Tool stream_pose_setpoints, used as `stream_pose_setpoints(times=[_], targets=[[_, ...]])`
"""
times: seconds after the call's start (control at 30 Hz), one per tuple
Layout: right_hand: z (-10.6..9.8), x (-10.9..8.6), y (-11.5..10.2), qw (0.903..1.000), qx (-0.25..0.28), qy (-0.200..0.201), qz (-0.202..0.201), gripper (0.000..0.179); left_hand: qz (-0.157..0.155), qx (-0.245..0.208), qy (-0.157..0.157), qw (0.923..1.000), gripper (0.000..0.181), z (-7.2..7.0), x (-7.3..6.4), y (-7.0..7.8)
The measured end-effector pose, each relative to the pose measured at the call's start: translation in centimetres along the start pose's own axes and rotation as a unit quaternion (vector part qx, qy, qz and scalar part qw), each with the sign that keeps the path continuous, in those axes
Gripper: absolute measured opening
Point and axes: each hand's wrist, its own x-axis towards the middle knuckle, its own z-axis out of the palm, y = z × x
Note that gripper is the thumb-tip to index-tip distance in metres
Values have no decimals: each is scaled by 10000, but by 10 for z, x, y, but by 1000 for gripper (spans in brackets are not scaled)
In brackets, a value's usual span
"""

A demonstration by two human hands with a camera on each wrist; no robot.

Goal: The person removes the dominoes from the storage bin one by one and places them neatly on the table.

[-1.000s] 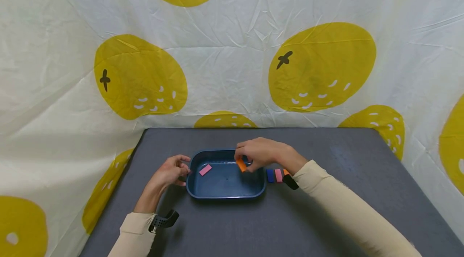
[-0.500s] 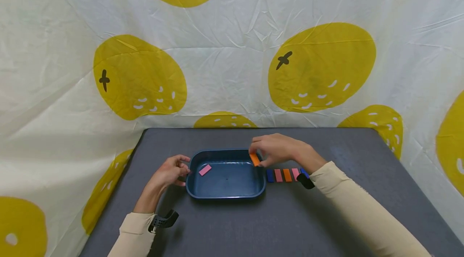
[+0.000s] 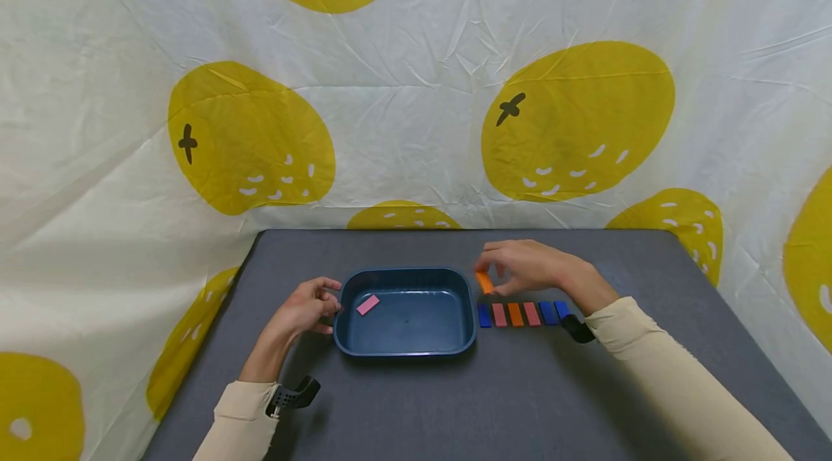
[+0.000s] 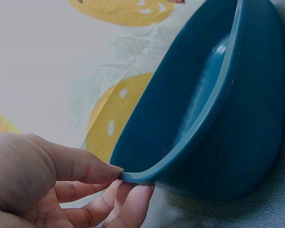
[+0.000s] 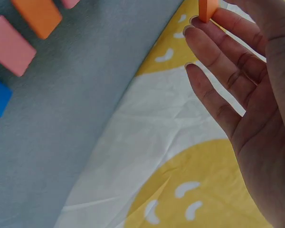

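Note:
A dark blue plastic tub (image 3: 406, 354) stands on the table, with one pink block (image 3: 367, 304) lying in its left part. My left hand (image 3: 310, 308) pinches the tub's left rim; in the left wrist view the thumb (image 4: 92, 168) lies on top of the rim and fingers curl beneath. Just right of the tub, my right hand (image 3: 529, 266) holds an orange block (image 3: 484, 282) between thumb and fingertips, above the table. In the right wrist view only the lower end of that orange block (image 5: 208, 10) shows, at the top edge.
A row of blocks runs right from the tub: a blue block (image 3: 484, 316), a pink block (image 3: 499, 315), an orange block (image 3: 516, 314), another pink block (image 3: 531, 313) and two blue ones. Behind the grey table (image 3: 403, 410) hangs a lemon-print cloth (image 3: 403, 143).
My right hand has carried the orange block from over the tub to the right, past its rim. More of the block row now shows. The left hand has stayed at the rim.

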Motion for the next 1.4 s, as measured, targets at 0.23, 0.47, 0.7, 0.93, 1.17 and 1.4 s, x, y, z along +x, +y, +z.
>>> stream_pose_setpoints(times=[0.23,0.47,0.7,0.93,1.17,1.4], targets=[[2,-17,13,9994,263,59,222,35,-27,25,0,10000,34,0,1,-1],[8,-36,29,9984,240,119,506,35,-18,47,3,10000,33,0,1,-1],[13,-54,42,9979,248,197,565,35,-18,15,1,10000,32,0,1,-1],[18,-72,54,9967,237,199,751,35,23,-19,-49,10000,33,-1,-1,-1],[23,-92,63,9941,281,77,1044,36,48,-52,-77,9999,34,0,-2,0],[34,-114,75,9943,315,132,1013,34,139,-18,-101,9999,35,0,-3,1]])
